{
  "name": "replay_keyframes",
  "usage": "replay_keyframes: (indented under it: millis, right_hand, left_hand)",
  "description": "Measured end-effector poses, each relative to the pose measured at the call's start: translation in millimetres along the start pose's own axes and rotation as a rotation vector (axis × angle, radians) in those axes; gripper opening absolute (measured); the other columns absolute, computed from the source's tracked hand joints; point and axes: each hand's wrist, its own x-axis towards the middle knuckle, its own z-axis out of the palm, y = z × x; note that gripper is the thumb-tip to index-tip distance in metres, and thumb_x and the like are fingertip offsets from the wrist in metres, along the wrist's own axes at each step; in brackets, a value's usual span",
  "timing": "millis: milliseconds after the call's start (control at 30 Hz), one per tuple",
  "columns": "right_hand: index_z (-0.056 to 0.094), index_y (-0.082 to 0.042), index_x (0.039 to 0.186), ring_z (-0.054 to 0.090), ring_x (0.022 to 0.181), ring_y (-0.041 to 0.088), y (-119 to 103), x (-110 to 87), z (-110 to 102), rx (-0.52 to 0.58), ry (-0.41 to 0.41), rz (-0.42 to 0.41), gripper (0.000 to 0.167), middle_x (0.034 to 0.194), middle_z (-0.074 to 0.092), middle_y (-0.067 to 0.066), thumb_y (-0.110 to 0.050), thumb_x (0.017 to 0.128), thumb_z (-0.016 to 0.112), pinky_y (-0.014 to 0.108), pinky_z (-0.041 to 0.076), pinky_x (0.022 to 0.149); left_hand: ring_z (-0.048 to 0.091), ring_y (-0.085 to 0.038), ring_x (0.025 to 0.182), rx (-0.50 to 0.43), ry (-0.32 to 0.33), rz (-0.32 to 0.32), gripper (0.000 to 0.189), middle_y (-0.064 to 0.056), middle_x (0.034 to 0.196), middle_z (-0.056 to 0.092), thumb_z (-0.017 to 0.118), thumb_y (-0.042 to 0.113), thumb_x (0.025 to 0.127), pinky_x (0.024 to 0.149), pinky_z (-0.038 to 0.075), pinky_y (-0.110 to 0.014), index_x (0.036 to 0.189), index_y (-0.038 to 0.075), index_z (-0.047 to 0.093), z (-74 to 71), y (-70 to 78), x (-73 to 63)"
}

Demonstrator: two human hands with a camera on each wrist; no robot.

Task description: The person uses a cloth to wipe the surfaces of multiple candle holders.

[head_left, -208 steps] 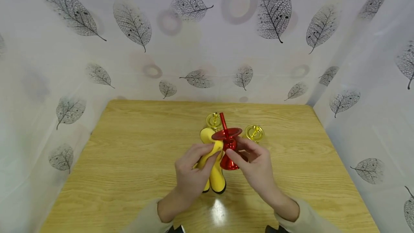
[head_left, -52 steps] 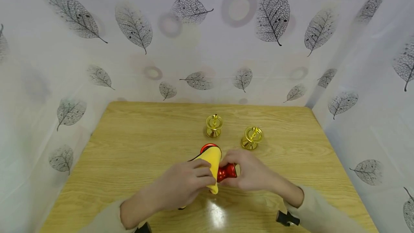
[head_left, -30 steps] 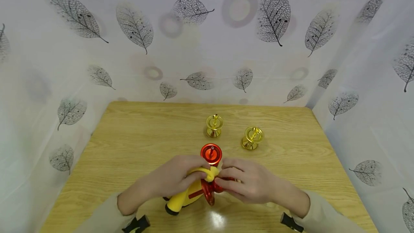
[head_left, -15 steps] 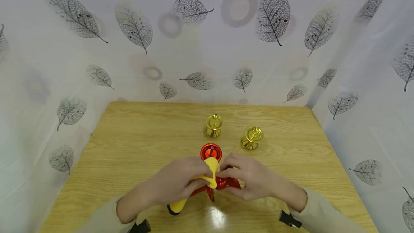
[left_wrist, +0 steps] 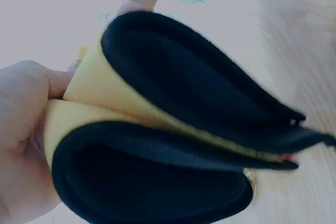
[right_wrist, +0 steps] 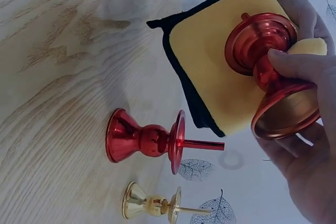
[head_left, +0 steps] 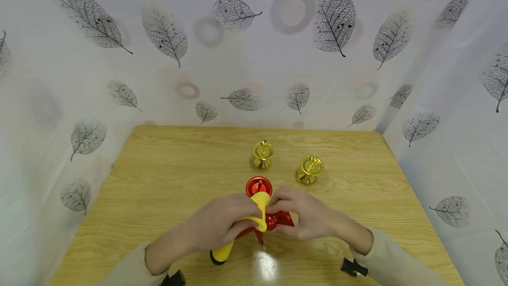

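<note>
My right hand (head_left: 311, 215) grips a shiny red candlestick (head_left: 282, 219) near its base and middle knob. The candlestick lies tipped sideways above the table, its flared, hollow base toward the right. In my left hand (head_left: 220, 220) is a folded yellow cloth (head_left: 260, 201) with black edging, pinched between thumb and fingers against the candlestick's dish side. The right wrist view shows the cloth (right_wrist: 210, 51) spread behind the dish of the held candlestick (right_wrist: 265, 51). Folds of black-edged cloth (left_wrist: 94, 82) fill the left wrist view and hide the candlestick there.
A second red candlestick (head_left: 259, 186) stands upright just beyond my hands. Two gold candlesticks (head_left: 262, 157) (head_left: 308, 170) stand farther back on the wooden table (head_left: 178, 158). A leaf-patterned curtain (head_left: 254, 56) surrounds the table's back and sides.
Earlier the held candlestick was upright; now it is tipped sideways. Over the last second the cloth shifts round its dish end, and my right fingers move back toward the base.
</note>
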Motion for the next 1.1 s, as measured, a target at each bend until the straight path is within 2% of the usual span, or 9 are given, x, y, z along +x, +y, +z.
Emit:
replay_keyframes:
  millis: [167,300,400,567,733,833,967,1100]
  right_hand:
    - [0.073,-0.012,0.119,0.063,0.103,0.013,-3.1,1.9,-0.2,-0.076,0.086,-0.233,0.039,0.112,0.068,0.0,-0.012,0.082,0.089,0.019,0.055,0.093]
    - [0.074,-0.009,0.121,0.065,0.106,0.017,-9.6,4.3,-1.0,-0.107,0.133,-0.335,0.036,0.113,0.069,0.002,-0.015,0.087,0.086,0.028,0.058,0.1]
    - [0.074,-0.009,0.119,0.065,0.105,0.017,-12.4,5.0,-2.6,-0.13,0.139,-0.343,0.035,0.112,0.069,0.001,-0.015,0.087,0.086,0.027,0.059,0.098]
    - [0.074,-0.012,0.117,0.062,0.097,0.012,-11.6,3.1,-5.7,-0.169,0.101,-0.275,0.039,0.108,0.068,0.0,-0.015,0.081,0.09,0.016,0.055,0.085]
    - [0.074,-0.013,0.113,0.066,0.097,0.009,-7.2,-0.9,-5.4,-0.156,0.062,-0.158,0.042,0.109,0.069,-0.001,-0.017,0.077,0.093,0.014,0.056,0.087]
    - [0.074,-0.013,0.113,0.066,0.099,0.008,-5.6,-2.1,-4.3,-0.117,0.053,-0.126,0.039,0.11,0.069,-0.002,-0.019,0.079,0.092,0.015,0.056,0.089]
    - [0.074,-0.013,0.115,0.065,0.098,0.009,-5.6,-1.7,-5.3,-0.06,0.063,-0.15,0.036,0.109,0.069,-0.002,-0.019,0.083,0.09,0.014,0.055,0.089]
    - [0.073,-0.01,0.118,0.064,0.098,0.011,-6.5,0.8,-5.6,-0.023,0.103,-0.236,0.034,0.109,0.068,0.001,-0.017,0.087,0.086,0.016,0.055,0.089]
  left_hand:
    - [0.071,-0.006,0.097,-0.11,-0.034,-0.077,0.012,0.004,0.109,0.077,0.064,0.014,0.105,0.088,0.06,-0.018,0.115,0.013,0.072,-0.7,-8.9,-1.1]
    - [0.07,-0.004,0.097,-0.211,-0.061,-0.116,0.013,0.005,0.111,0.077,0.061,0.017,0.107,0.088,0.06,-0.018,0.116,0.016,0.071,-0.9,-13.1,-3.0]
    - [0.069,-0.004,0.093,-0.239,-0.059,-0.112,0.011,0.006,0.108,0.076,0.061,0.018,0.107,0.085,0.059,-0.016,0.114,0.017,0.07,-0.8,-13.1,-3.9]
    - [0.068,-0.002,0.093,-0.18,-0.02,-0.049,0.009,0.006,0.105,0.075,0.065,0.014,0.105,0.085,0.058,-0.015,0.112,0.015,0.07,-1.5,-8.6,-1.9]
    - [0.07,-0.005,0.096,-0.089,-0.009,-0.001,0.011,0.006,0.107,0.077,0.068,0.014,0.102,0.088,0.058,-0.016,0.112,0.014,0.072,-2.9,-2.6,2.2]
    - [0.07,-0.005,0.096,-0.074,-0.007,0.008,0.011,0.005,0.106,0.077,0.069,0.014,0.102,0.088,0.058,-0.016,0.112,0.014,0.073,-3.4,-1.3,2.3]
    - [0.07,-0.005,0.094,-0.12,0.03,0.024,0.011,0.004,0.105,0.077,0.069,0.012,0.102,0.087,0.058,-0.015,0.112,0.013,0.073,-4.5,-2.2,1.3]
    - [0.07,-0.004,0.092,-0.151,0.038,0.013,0.011,0.003,0.106,0.077,0.067,0.011,0.103,0.086,0.058,-0.014,0.113,0.011,0.072,-6.4,-5.0,-0.2]
